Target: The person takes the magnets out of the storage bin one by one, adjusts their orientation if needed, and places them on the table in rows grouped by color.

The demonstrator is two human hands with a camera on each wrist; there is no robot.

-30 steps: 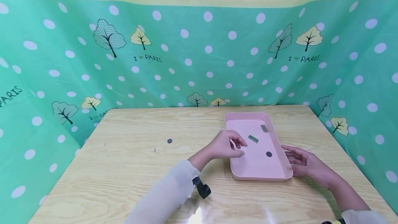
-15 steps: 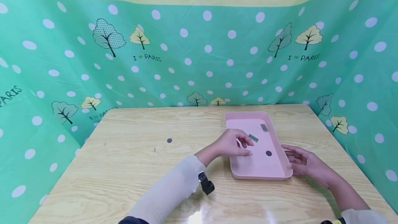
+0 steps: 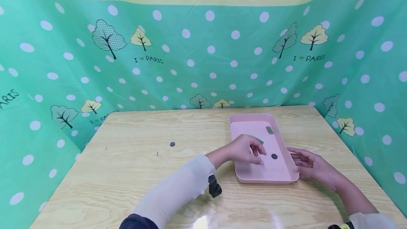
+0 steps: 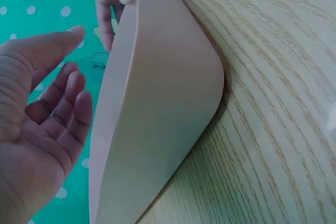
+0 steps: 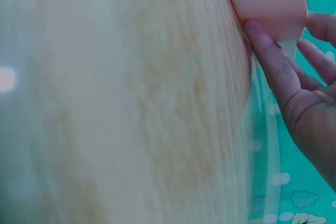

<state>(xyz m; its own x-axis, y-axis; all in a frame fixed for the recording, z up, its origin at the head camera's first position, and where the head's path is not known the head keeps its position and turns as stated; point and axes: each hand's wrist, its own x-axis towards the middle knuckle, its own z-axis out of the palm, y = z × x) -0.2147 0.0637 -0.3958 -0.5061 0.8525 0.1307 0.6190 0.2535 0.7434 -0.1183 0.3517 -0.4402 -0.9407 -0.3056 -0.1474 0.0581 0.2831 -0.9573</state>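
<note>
Over the near half of a pink tray (image 3: 266, 182), my left grip (image 3: 244, 149) hangs with thumb and fingers loosely bent, a gap between them and nothing pinched. A flat dark disc (image 3: 274, 156) lies on the tray floor just to the right of those fingertips; being round, it offers no long axis to line up with. My left grip is the nearer, since the tray wall stands between the disc and my right grip (image 3: 313, 168), whose parted fingers rest against the outside near the close right corner. The tray's own length runs away from me across the table (image 3: 133, 172). One green rectangular piece (image 3: 261, 141) peeks out past my left fingers; another rectangular piece (image 3: 269, 130) sits near the far right. The head view alone shows the tray's contents: the left wrist camera catches its outer wall and my bare palm, the right a fingertip against the outside.
</note>
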